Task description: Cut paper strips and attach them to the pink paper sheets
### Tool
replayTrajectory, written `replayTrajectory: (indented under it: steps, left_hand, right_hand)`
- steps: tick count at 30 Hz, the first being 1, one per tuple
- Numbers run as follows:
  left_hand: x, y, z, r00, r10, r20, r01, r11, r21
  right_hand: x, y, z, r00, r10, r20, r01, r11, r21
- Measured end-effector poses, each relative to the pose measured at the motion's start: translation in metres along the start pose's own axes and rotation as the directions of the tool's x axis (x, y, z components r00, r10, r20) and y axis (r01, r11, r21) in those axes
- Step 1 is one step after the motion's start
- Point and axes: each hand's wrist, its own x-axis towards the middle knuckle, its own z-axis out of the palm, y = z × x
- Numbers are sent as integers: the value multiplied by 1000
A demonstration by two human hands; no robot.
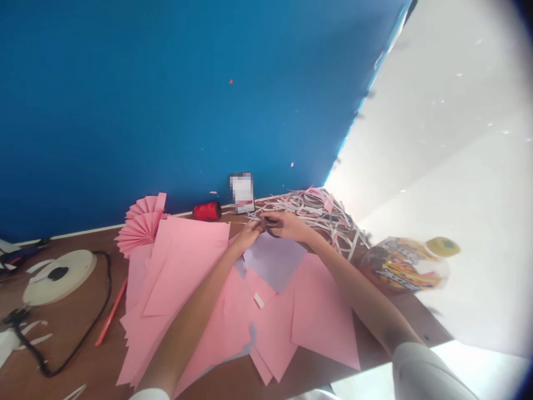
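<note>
Two bare hands are being held together beyond scattered pink paper sheets (187, 278).
Above a pale lilac paper sheet (275, 265), a thin white paper strip (255, 218) is being pinched by fingertips of the left hand (249, 233), and a small dark object (272, 227) is being clasped in curled fingers of the right hand (288, 225).

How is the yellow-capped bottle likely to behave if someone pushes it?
The bottle seems to lie on its side, so it would probably roll. It sits near the edge of the table, so it might fall off. Its glossy wrap looks slippery.
</note>
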Motion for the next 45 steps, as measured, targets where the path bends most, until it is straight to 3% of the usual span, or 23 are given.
replayTrajectory:
  steps: [4, 10, 14, 20, 23, 32, 38, 42, 45]
  left_hand:
    - [0, 6, 1, 997, 70, 28, -70, 998, -10]
    - [-1, 0, 1, 998, 33, 50, -23, 979, -203]
    - [-2, -4, -1, 995, 91, 37, -74, 947, -313]
    - [-7, 6, -5, 995, 88, 39, -67, 922, -382]
    - [-9, 8, -6, 996, 66, 58, -41, 936, -350]
    - [-13, 18, -10, 983, 7, 182, -1, 999, -32]
    - [-11, 36, -46, 999, -36, 36, 38, 998, -53]
    - [-3, 23, -73, 993, -2, -120, -22, 981, -195]
    - [-1, 12, -76, 987, -64, -150, 28, 973, -230]
  right_hand:
    - [2, 3, 3, 998, 32, -52, -30, 998, 48]
    - [4, 6, -2, 993, 52, -102, -36, 988, 153]
    - [5, 15, -2, 977, 99, -190, -55, 974, 221]
    - [7, 24, -2, 977, 122, -176, -73, 961, 266]
    - [7, 25, -4, 978, 124, -168, -76, 961, 266]
    - [8, 24, -11, 960, 204, -191, -154, 957, 247]
    - [3, -1, -29, 962, 219, -163, -164, 941, 297]
    - [-3, -13, -42, 959, 269, -93, -227, 919, 324]
    - [-7, -14, -44, 950, 312, 0, -293, 892, 345]
